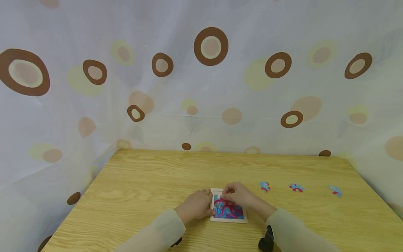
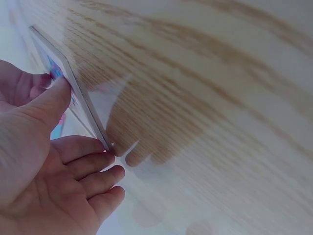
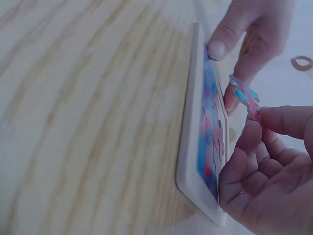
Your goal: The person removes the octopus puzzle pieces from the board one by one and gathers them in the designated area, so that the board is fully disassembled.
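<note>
Pink-and-blue, one piece (image 3: pixel 250 100) is pinched in the fingers (image 3: pixel 281 120) of the right hand (image 1: pixel 241 196), the puzzle (image 1: pixel 231 212) just beneath them, the loosely extended left hand (image 1: pixel 197 204) touching its side, presumably for steadiness.

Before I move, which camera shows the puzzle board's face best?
The head view: it looks down on the puzzle board, though the right hand covers part. The right wrist view shows the face at a steep slant; the left wrist view, mostly its edge.

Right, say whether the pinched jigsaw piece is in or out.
Out: the right hand pinches the jigsaw piece clear of the puzzle frame.
</note>
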{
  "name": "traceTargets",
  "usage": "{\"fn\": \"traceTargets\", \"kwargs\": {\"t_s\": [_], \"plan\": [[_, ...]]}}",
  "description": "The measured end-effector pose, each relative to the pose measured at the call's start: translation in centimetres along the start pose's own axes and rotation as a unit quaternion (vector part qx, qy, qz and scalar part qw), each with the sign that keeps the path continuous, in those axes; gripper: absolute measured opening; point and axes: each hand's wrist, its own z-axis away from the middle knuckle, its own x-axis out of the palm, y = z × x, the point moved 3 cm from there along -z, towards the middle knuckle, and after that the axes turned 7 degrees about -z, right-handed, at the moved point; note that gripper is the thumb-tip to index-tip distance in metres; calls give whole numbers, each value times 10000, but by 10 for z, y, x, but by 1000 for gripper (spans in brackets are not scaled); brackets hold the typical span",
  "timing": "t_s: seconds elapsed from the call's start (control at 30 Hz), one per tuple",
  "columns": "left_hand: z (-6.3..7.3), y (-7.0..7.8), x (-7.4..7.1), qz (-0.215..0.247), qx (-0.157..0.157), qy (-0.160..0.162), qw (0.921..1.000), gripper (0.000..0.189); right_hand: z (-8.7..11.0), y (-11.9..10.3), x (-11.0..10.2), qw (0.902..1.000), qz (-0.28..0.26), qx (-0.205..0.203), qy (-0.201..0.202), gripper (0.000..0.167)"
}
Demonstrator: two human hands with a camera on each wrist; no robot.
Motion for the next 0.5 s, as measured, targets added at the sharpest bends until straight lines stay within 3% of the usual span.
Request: {"fn": "traceTargets", "kwargs": {"t_s": [0.27,0.5], "plan": [[0,0,4,-8,60,66,10000,67,25,8,-37,9994,-217,139,213,17],[1,1,4,-69,191,144,9997,66,57,27,-78,9993,275,150,183,19]]}}
